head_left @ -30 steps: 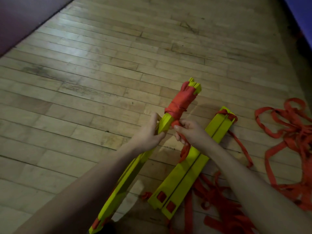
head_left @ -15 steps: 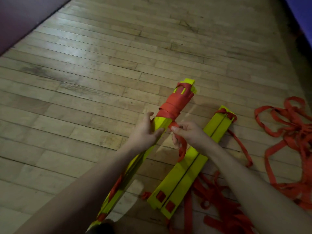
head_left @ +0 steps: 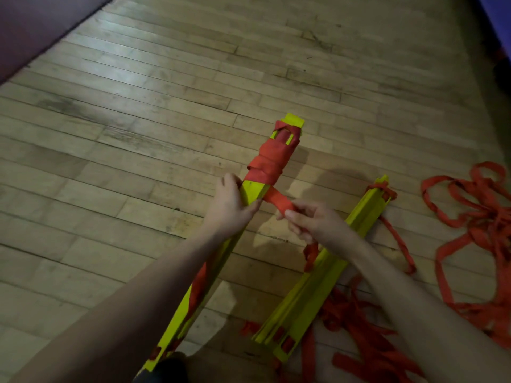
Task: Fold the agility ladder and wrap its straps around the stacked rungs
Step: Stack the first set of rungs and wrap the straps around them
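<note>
Left hand (head_left: 229, 207): reaches in from the near left with the forearm stretched forward; fingers and thumb curl round the stacked rungs just near of the wrapping, gripping the stack.
Right hand (head_left: 312, 223): comes in from the near right; thumb and fingertips pinch the orange strap, the other fingers curled beneath it.
Stacked rungs (head_left: 253, 193): a long yellow bundle running from near left to far right, its far end raised off the wooden floor (head_left: 138, 134).
Orange strap (head_left: 276, 200): wound in several turns round the far part of the bundle; a taut length leads from there to the right hand, and a tail hangs below that hand.
Second rung stack (head_left: 326, 275): lies flat on the floor to the right, roughly parallel.
Loose straps (head_left: 475, 217): tangled on the floor at the far right and near right.
</note>
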Available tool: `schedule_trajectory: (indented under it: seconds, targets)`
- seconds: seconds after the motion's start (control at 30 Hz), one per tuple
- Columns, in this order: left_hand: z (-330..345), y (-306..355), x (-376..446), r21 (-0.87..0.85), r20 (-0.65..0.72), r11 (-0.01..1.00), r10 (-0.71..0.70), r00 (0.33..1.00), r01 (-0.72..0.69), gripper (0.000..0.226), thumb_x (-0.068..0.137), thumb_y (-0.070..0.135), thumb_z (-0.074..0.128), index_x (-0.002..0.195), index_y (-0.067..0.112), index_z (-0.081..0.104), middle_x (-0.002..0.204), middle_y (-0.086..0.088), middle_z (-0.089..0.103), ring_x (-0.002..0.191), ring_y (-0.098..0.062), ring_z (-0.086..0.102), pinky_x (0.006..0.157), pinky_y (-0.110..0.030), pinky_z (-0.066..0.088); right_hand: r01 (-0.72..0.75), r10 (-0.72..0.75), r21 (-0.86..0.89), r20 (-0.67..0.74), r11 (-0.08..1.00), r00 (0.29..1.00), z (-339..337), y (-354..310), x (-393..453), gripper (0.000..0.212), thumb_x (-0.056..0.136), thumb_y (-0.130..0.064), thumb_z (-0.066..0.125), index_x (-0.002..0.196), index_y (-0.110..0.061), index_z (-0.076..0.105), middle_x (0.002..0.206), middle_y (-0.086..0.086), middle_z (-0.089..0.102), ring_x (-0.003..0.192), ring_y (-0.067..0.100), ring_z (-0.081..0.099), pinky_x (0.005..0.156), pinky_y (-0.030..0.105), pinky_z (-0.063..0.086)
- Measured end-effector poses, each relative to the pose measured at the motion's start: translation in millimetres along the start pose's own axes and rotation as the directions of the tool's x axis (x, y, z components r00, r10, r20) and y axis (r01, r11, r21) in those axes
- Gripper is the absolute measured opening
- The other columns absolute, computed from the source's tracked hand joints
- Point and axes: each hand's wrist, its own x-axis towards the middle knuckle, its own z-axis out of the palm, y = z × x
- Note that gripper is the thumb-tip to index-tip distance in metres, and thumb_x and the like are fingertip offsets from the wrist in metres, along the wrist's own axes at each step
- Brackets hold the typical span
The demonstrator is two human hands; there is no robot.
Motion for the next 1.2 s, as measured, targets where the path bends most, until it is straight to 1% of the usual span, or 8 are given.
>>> schedule_trajectory:
  seconds: [0.23, 0.47, 0.73, 0.83, 0.9, 0.97, 1.1, 1.2]
  targets:
    - [-4.4, 15.3, -10.4, 0.123, -0.035, 0.99, 0.067, 0.997, -0.062, 0.053, 0.078, 0.041, 0.071, 0.11, 0.015, 0.037, 0.09, 0.001, 0.054, 0.087, -0.031, 0.061, 0.075, -0.044, 0.051, 0.02, -0.147, -0.362, -0.327, 0.932, 0.934, -3.7, -6.6, 14.6, 0.013, 0.093, -0.021, 0.056, 0.087, -0.014, 0.065, 0.053, -0.009, 0.052, 0.051, 0.004, 0.046, 0.059, 0.028, 0.039]
    - [-9.5, 17.5, -7.9, 0.114, 0.13, 0.983, 0.127, 0.983, -0.142, 0.039, 0.079, 0.039, 0.068, 0.106, 0.016, 0.051, 0.099, -0.004, 0.058, 0.089, -0.023, 0.059, 0.07, -0.032, 0.046, 0.048, -0.108, -0.152, -0.411, 0.987, 0.905, -7.8, -3.1, 21.6, 0.017, 0.095, -0.012, 0.054, 0.079, -0.014, 0.061, 0.057, 0.001, 0.051, 0.039, 0.0, 0.041, 0.043, 0.012, 0.03]
    - [2.8, 12.2, -17.6, -0.095, 0.08, 0.968, 0.241, 0.967, -0.233, 0.027, 0.091, 0.017, 0.055, 0.101, 0.011, 0.031, 0.081, 0.002, 0.04, 0.073, -0.027, 0.05, 0.061, -0.035, 0.039, 0.047, -0.044, 0.017, -0.172, 0.999, 0.984, -2.9, 4.2, 13.7, 0.016, 0.096, -0.011, 0.053, 0.08, -0.009, 0.057, 0.058, 0.002, 0.058, 0.039, 0.011, 0.051, 0.037, 0.019, 0.036]
    - [-1.0, 11.5, -16.3, -0.156, -0.012, 0.969, 0.191, 0.982, -0.19, 0.026, 0.093, 0.015, 0.053, 0.099, 0.012, 0.028, 0.072, 0.006, 0.043, 0.063, -0.023, 0.049, 0.054, -0.028, 0.03, -0.046, 0.04, 0.217, 0.033, 0.975, 0.999, -3.6, 11.3, 12.3, 0.012, 0.09, -0.019, 0.059, 0.09, -0.007, 0.06, 0.07, 0.009, 0.066, 0.058, 0.02, 0.064, 0.054, 0.025, 0.052]
    - [-5.3, 15.4, -12.6, -0.206, -0.068, 0.965, 0.148, 0.987, -0.159, 0.028, 0.093, 0.014, 0.054, 0.1, 0.012, 0.026, 0.073, 0.005, 0.045, 0.065, -0.024, 0.052, 0.052, -0.025, 0.026, -0.118, 0.114, 0.069, 0.064, 0.991, 0.991, -4.3, 19.0, 7.8, 0.019, 0.092, -0.026, 0.057, 0.089, -0.008, 0.063, 0.071, 0.01, 0.067, 0.063, 0.017, 0.061, 0.06, 0.025, 0.05]
    - [-9.6, 17.5, -7.1, -0.245, -0.058, 0.963, 0.097, 0.994, -0.109, 0.033, 0.093, 0.017, 0.056, 0.1, 0.013, 0.024, 0.076, 0.007, 0.045, 0.072, -0.024, 0.054, 0.059, -0.025, 0.031, -0.155, 0.158, -0.081, 0.025, 0.985, 0.987, -3.9, 29.8, 3.4, 0.026, 0.099, -0.024, 0.049, 0.083, -0.009, 0.063, 0.063, 0.004, 0.061, 0.054, 0.013, 0.053, 0.054, 0.023, 0.044]
    - [-10.9, 13.0, -2.8, -0.228, 0.207, 0.969, -0.046, 0.977, 0.094, 0.046, 0.079, 0.045, 0.053, 0.1, 0.024, 0.018, 0.103, -0.003, 0.052, 0.101, -0.029, 0.056, 0.094, -0.047, 0.04, -0.153, 0.169, 0.113, -0.147, 0.982, 0.975, -9.1, 30.8, 4.7, 0.027, 0.101, -0.022, 0.041, 0.083, -0.011, 0.057, 0.049, -0.009, 0.037, 0.038, 0.003, 0.027, 0.039, 0.016, 0.025]
    - [-6.6, 13.5, -8.8, -0.21, 0.303, 0.966, -0.084, 0.949, 0.152, 0.053, 0.066, 0.049, 0.053, 0.104, 0.028, 0.022, 0.109, -0.006, 0.05, 0.104, -0.032, 0.054, 0.098, -0.053, 0.039, -0.105, 0.124, 0.102, -0.203, 0.989, 0.971, -10.8, 16.1, 8.3, 0.02, 0.102, -0.022, 0.039, 0.089, -0.013, 0.052, 0.048, -0.012, 0.033, 0.039, 0.002, 0.023, 0.039, 0.017, 0.018]
